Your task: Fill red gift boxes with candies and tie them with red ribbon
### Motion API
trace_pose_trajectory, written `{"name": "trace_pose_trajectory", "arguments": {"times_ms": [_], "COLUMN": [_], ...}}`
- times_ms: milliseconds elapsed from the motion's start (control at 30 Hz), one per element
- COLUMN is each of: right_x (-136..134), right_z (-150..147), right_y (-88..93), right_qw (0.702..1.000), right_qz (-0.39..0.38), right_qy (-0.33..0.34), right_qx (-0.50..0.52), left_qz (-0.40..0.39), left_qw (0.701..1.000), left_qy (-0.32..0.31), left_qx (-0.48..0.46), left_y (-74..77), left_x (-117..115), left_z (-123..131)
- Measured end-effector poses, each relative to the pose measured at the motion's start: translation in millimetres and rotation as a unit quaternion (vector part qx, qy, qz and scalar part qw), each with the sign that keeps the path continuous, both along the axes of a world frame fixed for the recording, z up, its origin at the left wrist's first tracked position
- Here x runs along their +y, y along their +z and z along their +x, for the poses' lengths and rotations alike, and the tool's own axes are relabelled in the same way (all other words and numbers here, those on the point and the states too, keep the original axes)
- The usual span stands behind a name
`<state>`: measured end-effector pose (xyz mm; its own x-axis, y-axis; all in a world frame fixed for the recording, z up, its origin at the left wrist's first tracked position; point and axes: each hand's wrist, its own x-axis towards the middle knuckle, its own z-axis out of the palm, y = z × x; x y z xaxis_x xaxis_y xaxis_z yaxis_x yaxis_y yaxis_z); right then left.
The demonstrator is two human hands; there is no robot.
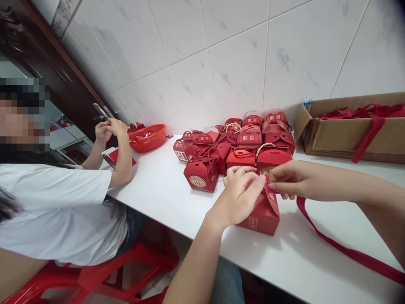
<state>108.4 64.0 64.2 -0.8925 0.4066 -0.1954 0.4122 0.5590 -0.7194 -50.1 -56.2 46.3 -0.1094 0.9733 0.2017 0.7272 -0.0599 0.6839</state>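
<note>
The left hand (pixel 240 192) and the right hand (pixel 291 179) met over one red box (pixel 261 215), which stood on the table (pixel 164 190) right under them. Both were pinched shut on its top flap, fingertips almost touching. The flap stood up, so this box looked not yet closed. A ribbon (pixel 344 249) ran out from under the right hand and trailed away along the table to its right. Whether that hand also gripped it could not be told.

Just beyond the hands sat a pile of boxes (pixel 243 143), packed close, most with tops folded shut and cord handles up. By that look, a good batch was already done. A few near the pile's left side looked still open. What any box held did not show.

Beyond the right hand and further right stood a carton (pixel 341 135), open, with more ribbons (pixel 370 112) heaped in it and one hanging over its front wall. So plenty of ribbon was left.

Well off to the left of the left hand was a red basket (pixel 148 141) with small wrapped pieces in it, too small to name. Beside it, a co-worker's hands (pixel 109 128) were held together over a flat red piece (pixel 117 156), working something small between the fingers.
</note>
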Motion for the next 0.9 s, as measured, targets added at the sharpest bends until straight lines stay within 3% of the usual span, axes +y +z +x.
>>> {"name": "trace_pose_trajectory", "arguments": {"times_ms": [500, 733, 900], "right_x": [0.1, -0.8, -5.1], "right_z": [1.4, 2.3, 2.2], "right_y": [-0.8, 0.5, 5.0], "right_qw": [1.000, 1.000, 0.995], "right_qz": [-0.004, 0.001, 0.062], "right_qy": [0.006, 0.009, -0.065], "right_qx": [0.002, 0.004, 0.054], "left_qz": [0.001, 0.014, 0.064], "left_qw": [0.999, 1.000, 0.997], "left_qy": [-0.022, -0.022, 0.001], "left_qx": [0.026, -0.007, -0.052], "left_y": [1.0, 2.0, 5.5], "left_x": [-2.7, -4.1, -0.8], "left_z": [0.9, 0.8, 1.4]}}
